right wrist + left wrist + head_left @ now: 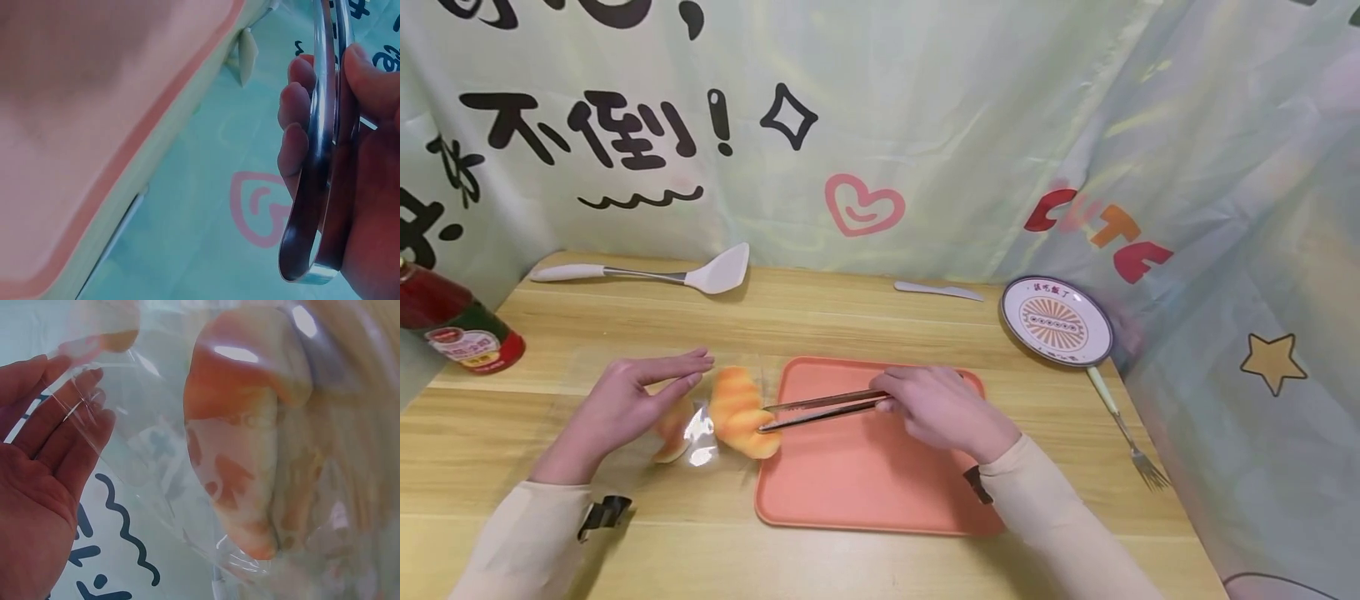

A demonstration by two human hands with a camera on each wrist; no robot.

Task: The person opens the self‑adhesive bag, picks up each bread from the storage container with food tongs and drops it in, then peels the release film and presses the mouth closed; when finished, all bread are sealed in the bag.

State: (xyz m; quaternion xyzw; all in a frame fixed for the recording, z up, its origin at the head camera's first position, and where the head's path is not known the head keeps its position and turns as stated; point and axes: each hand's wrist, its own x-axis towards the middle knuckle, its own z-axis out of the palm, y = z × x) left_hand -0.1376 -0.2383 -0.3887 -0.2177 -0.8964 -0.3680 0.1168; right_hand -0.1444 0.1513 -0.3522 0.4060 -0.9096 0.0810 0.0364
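Note:
My right hand [936,408] grips metal tongs [325,162] over the tray. The tongs' tips touch a toy-like croissant [739,408], which lies by the left rim of a coral tray [865,500] and overlaps it. My left hand [636,404] is left of that croissant, its fingers extended. In the left wrist view its fingertips [94,381] touch or lie behind the film of a clear plastic bag [156,487]. Seen through the film is a second croissant [231,437], partly hidden by my left hand in the head view. Whether the thumb presses the film is unclear.
A sauce bottle [467,333] stands at the left edge. A white spatula [718,271] and a pale knife [936,290] lie along the back. A patterned plate [1052,321] and a fork [1123,429] are at the right. A printed curtain [940,133] closes off the back and sides.

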